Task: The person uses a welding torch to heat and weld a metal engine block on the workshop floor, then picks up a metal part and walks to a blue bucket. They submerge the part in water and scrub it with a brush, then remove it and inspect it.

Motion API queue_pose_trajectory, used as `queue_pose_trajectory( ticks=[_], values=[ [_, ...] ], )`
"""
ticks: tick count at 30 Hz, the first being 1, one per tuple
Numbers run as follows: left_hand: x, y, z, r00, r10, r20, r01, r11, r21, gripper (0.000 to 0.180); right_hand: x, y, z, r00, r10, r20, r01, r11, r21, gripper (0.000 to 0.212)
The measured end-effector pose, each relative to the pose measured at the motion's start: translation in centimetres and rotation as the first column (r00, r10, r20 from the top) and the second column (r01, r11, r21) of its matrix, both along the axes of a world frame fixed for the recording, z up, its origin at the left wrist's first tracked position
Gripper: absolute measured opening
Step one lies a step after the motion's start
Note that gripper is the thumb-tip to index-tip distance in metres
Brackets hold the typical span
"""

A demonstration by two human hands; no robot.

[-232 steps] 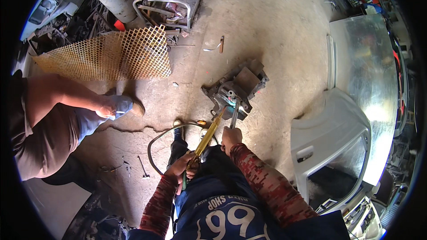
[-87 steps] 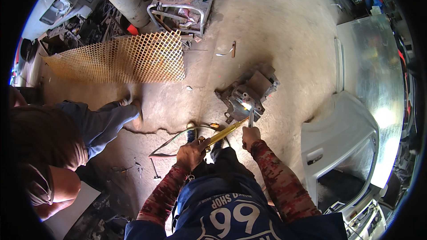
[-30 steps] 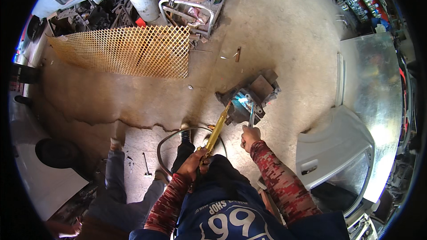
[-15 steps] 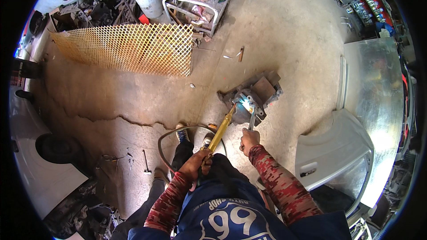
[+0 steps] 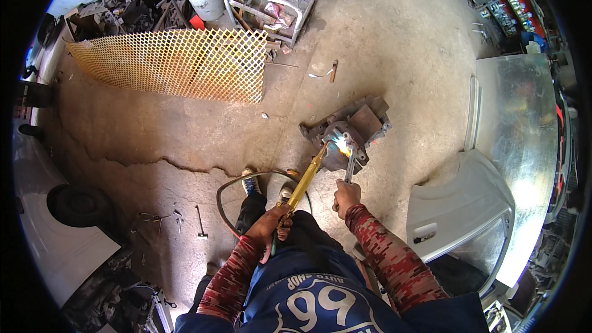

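My left hand is wrapped round the handle of a long brass gas torch. Its bright flame plays on a dark, rusty metal part, with an orange glow beside it. In my closed right hand is a slim silver hand tool, its far end at the heated spot. Glare hides exactly what its tip touches. The part rests against a heavy rusty metal block on the floor.
A hose loops beside my feet. Hand tools, including a T-shaped one, lie at left. Yellow expanded mesh stands far left, near a metal cart. A grey car panel and sheet metal lie right.
The orange glow beside the flame looks larger. Both hands keep their holds, nearly still. Another person's leg at the lower left has drawn back toward the bottom edge.
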State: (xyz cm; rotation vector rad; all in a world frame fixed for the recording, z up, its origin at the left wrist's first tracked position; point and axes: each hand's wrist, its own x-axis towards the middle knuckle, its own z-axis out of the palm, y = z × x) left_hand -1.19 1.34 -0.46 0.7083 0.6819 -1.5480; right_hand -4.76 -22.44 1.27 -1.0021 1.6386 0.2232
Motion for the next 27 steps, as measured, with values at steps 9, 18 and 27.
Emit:
queue_pose_trajectory(
  ticks=[9,18,27],
  values=[
    [0.1,0.2,0.2,1.000,-0.005,-0.031,0.006,1.000,0.014,0.029,-0.1,0.2,-0.1,0.999,0.021,0.027,-0.021,1.000,-0.015,0.025],
    [-0.1,0.3,0.7,1.000,0.012,0.006,-0.012,0.999,0.036,0.030,-0.5,0.0,-1.0,1.000,-0.025,-0.006,0.025,0.999,-0.030,0.030],
    [0.6,0.3,1.3,0.998,0.045,0.045,-0.045,0.999,-0.009,0.028,-0.3,0.1,-0.5,1.000,-0.011,0.004,0.011,0.999,-0.038,0.028]
  ],
)
